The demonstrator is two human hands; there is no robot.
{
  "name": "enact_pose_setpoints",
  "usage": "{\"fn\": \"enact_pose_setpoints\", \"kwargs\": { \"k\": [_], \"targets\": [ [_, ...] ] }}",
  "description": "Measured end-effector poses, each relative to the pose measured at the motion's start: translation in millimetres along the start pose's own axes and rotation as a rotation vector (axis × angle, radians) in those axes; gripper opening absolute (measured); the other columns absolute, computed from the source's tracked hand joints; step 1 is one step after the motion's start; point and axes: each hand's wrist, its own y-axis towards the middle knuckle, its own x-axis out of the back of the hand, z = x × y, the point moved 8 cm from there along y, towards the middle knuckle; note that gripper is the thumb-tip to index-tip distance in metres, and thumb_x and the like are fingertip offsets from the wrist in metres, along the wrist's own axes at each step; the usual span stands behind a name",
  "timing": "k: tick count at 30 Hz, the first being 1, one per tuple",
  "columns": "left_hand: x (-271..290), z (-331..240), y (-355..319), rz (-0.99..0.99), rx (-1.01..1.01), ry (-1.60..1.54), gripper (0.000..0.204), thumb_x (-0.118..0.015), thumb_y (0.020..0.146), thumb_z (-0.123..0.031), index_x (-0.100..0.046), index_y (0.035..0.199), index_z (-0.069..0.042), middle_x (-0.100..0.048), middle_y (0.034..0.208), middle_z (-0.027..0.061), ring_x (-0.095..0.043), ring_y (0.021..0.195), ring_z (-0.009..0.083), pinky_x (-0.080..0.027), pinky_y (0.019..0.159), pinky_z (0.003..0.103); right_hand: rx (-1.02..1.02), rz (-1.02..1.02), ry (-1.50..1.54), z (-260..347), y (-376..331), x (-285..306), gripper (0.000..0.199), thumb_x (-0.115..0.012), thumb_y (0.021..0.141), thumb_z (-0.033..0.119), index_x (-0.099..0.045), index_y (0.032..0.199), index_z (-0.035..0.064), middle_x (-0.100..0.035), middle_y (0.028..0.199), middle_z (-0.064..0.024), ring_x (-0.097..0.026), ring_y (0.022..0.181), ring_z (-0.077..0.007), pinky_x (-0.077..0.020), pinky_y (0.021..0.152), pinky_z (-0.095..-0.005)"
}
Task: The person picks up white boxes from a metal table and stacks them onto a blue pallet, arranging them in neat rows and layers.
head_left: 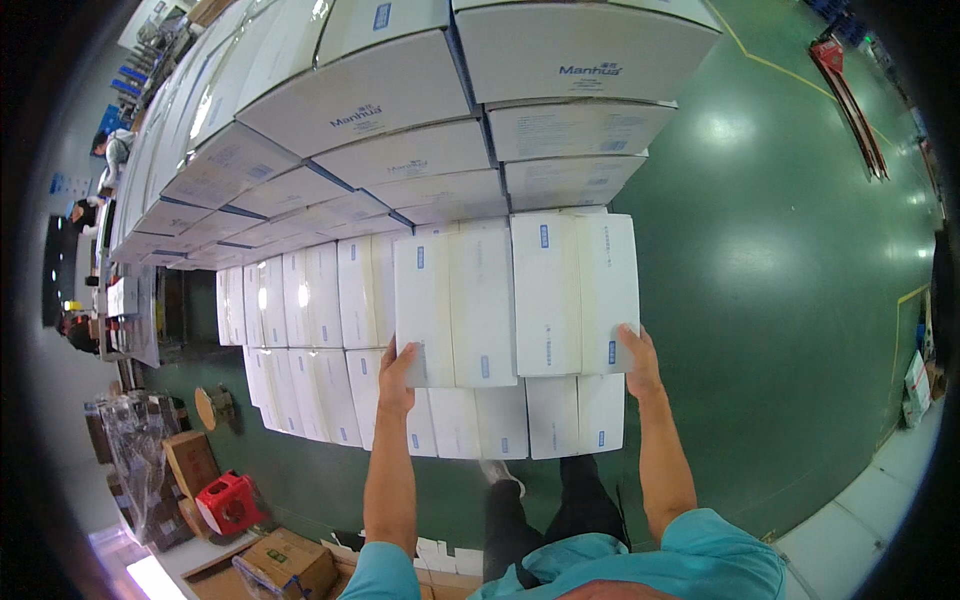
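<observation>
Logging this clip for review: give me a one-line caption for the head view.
Both hands, left and right, hold white boxes against a tall stack of white cartons above a green floor.

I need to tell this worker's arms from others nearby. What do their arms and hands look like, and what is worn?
Both forearms are bare, the left hand and right hand without gloves. Short teal sleeves cover the upper arms. No watch, rings or markings show.

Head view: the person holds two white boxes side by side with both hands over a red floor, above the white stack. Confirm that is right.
Not quite: the floor is green, not red, as the head view shows. The rest stands: the left hand and the right hand hold the two white boxes side by side, above the white stack.
</observation>
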Motion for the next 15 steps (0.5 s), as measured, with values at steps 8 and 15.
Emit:
{"fn": "enact_pose_setpoints", "kwargs": {
  "k": [8,15],
  "targets": [
    [-37,-30,31,-0.086,-0.092,-0.103,0.051,-0.057,0.086,-0.015,-0.04,0.131,0.002,-0.052,0.122,0.0076,-0.048,0.114,0.0191,-0.04,0.095,0.03,-0.003,0.047,0.017,28,47,-12,0.053,-0.061,0.084,0.029,-0.045,0.125,-0.0008,-0.056,0.111,-0.0082,-0.053,0.101,-0.017,-0.0408,0.089,-0.0314],
    [-18,-22,36,-0.164,-0.09,0.056,0.054,-0.06,0.086,-0.025,-0.041,0.13,0.001,-0.052,0.122,0.0066,-0.048,0.113,0.0167,-0.039,0.094,0.03,-0.034,0.137,0.024,30,41,-15,0.048,-0.056,0.088,0.034,-0.047,0.122,0.0019,-0.056,0.11,-0.0047,-0.052,0.101,-0.0153,-0.0406,0.088,-0.0305]
  ]
}}
